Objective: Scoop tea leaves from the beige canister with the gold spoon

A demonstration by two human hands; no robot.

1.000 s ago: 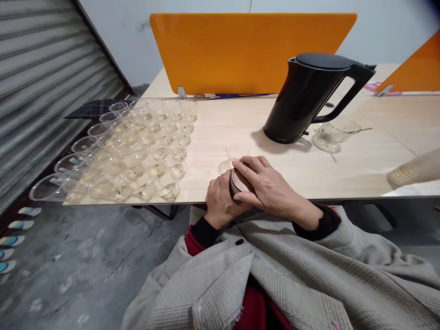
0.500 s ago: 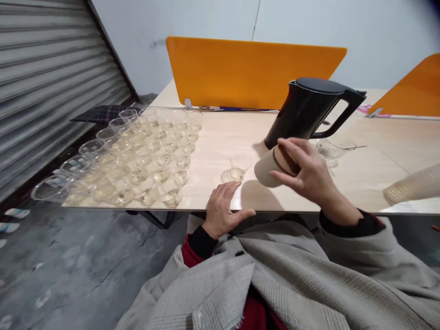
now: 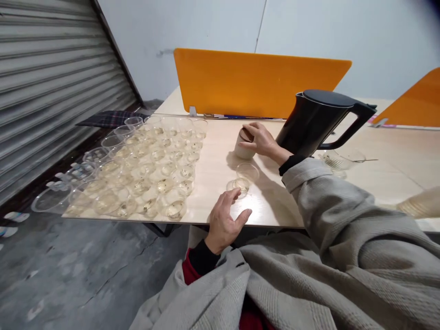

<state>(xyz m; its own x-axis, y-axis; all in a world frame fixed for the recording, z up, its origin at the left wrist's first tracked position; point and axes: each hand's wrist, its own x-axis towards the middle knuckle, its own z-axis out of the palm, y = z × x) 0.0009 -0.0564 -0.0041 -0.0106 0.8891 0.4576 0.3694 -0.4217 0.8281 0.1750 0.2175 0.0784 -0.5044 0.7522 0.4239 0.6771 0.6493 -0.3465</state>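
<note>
Table [image 3: 220,137] mid-span bare, right hand [image 3: 261,137] gripping canister [image 3: 244,143], left hand [image 3: 225,220] spread at edge.

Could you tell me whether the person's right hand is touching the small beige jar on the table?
Touching. The head view shows the right hand resting on the beige jar, its fingers wrapped over the brown lid, with the jar standing on the table.

Soft, even light from overhead; the tabletop [image 3: 213,156] shows a pale sheen near its front edge, the kettle [image 3: 311,121] throws a faint shadow, and wide-angle bending warps the slightly soft edges.
</note>
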